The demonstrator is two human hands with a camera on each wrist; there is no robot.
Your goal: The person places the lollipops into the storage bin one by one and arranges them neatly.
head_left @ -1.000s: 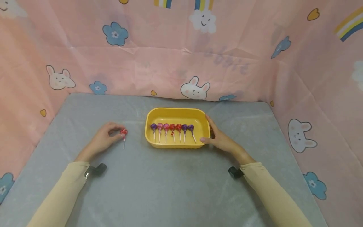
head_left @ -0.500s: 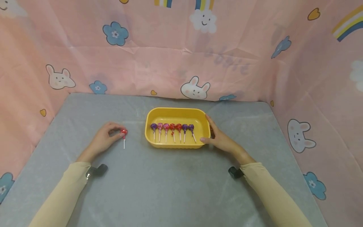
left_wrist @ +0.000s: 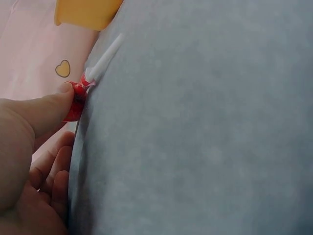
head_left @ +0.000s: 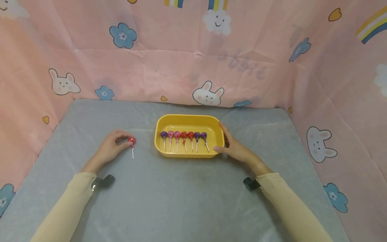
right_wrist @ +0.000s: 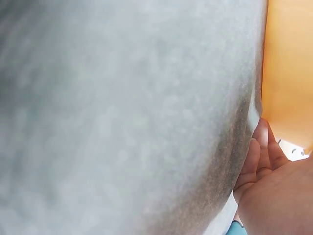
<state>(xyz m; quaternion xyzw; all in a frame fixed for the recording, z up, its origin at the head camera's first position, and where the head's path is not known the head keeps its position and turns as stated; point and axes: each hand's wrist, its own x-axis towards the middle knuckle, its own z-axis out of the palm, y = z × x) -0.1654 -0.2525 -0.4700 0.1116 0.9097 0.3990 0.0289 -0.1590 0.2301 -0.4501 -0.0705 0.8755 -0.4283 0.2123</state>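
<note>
On the left of the grey table, my left hand (head_left: 111, 148) pinches the red-wrapped head of a lollipop (head_left: 132, 142) between thumb and fingers. The lollipop's white stick (left_wrist: 106, 58) points toward me in the head view; its other fingers curl loosely below the thumb in the left wrist view. My right hand (head_left: 237, 148) holds the right end of a yellow tray (head_left: 189, 155), thumb over the front corner and index finger along the back corner. Inside the tray lies a row of wrapped lollipops (head_left: 183, 135), purple, pink and red, sticks toward me. Lower fingers (right_wrist: 262, 132) rest by its outer wall.
The grey table (head_left: 178, 198) reaches back to a pink patterned curtain (head_left: 157, 60), which also hangs at both sides. A gap of grey cloth lies between the left hand and the tray. Dark wrist cameras (head_left: 106, 180) sit at both cuffs.
The lollipop's stick has shifted very slightly to the right in the left hand's pinch. Both hands and the tray otherwise stay in place.
</note>
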